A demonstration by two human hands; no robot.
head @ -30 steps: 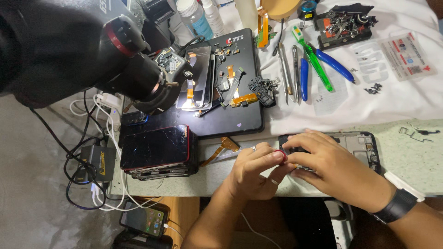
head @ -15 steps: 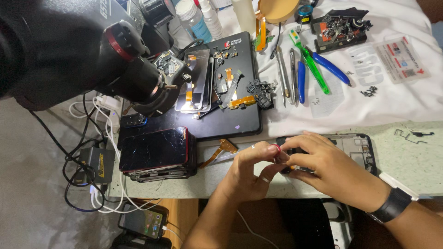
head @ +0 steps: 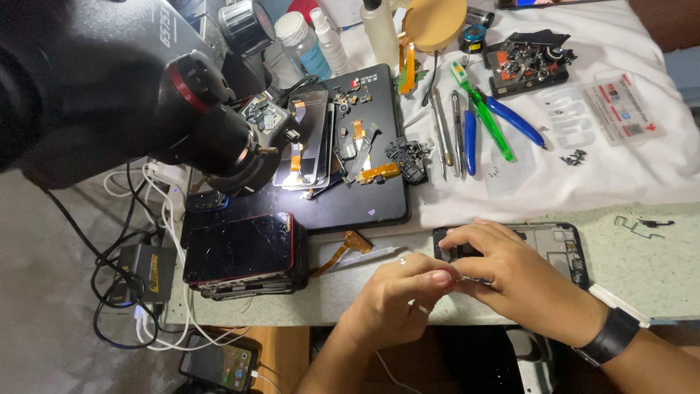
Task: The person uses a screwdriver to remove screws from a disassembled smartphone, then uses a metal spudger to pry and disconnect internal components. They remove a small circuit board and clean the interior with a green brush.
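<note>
Opened phone frame (head: 558,244) lies at the table's front edge, mostly under the right hand (head: 514,277), fingers pressed on it. Left hand (head: 397,299) right beside, pinching smth tiny, can't tell what.

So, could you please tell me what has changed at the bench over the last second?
Very little. The left hand and right hand stay pinched together over the black opened phone frame at the table edge, fingers shifting only slightly. The red-edged stack of phones and the blue-handled pliers lie where they were.
</note>
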